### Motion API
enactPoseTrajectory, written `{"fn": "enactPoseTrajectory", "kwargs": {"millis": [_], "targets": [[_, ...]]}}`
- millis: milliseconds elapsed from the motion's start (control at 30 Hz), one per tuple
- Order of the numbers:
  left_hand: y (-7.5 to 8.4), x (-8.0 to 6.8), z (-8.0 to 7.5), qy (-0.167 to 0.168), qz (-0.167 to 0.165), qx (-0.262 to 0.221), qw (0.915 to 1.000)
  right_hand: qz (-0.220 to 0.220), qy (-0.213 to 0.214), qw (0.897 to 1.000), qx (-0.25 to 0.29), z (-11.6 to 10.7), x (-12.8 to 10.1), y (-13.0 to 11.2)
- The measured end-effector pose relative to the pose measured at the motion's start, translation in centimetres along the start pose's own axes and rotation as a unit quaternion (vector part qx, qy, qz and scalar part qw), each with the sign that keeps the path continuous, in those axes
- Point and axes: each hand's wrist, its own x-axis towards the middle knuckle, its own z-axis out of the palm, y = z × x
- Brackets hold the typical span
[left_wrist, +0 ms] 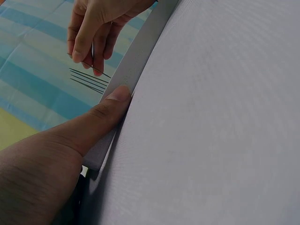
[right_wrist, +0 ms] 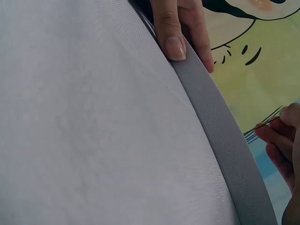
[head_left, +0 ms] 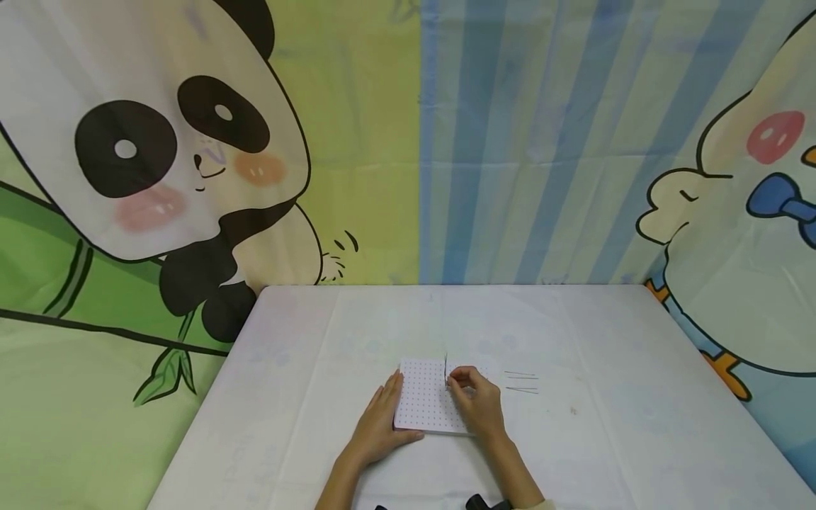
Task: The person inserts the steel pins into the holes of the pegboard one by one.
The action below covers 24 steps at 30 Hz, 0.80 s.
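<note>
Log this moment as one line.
left hand: against dotted board | right hand: pinching thin dark rod over board | more rods: on table, right of board

Left hand [left_wrist: 51,150] lower left, thumb stretched along the grey side of a board [left_wrist: 125,72], tip pressed on it. Right hand [left_wrist: 99,29] up top, past the board, fingers pointing down; its grip, thumb against fingers, pinches one thin dark stick [left_wrist: 106,74]. Just beside that, a few more thin dark sticks [left_wrist: 84,75], roughly parallel, poke out past the board's edge, far ends hidden. Striped teal and pale backdrop [left_wrist: 28,77] behind, yellow-green patch at left. White worktop [left_wrist: 215,117] fills the right side.
</note>
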Motion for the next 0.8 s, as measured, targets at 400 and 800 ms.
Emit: {"fn": "enactPoseTrajectory", "kwargs": {"millis": [400, 800], "targets": [[0.1, -0.12, 0.13, 0.012, 0.009, 0.004, 0.9999, -0.007, -0.024, 0.999, -0.021, 0.18, -0.33, 0.31], [-0.19, -0.04, 0.21, 0.005, 0.003, 0.003, 1.0, -0.04, -0.025, 0.998, -0.029, 0.44, -0.26, 0.71]]}}
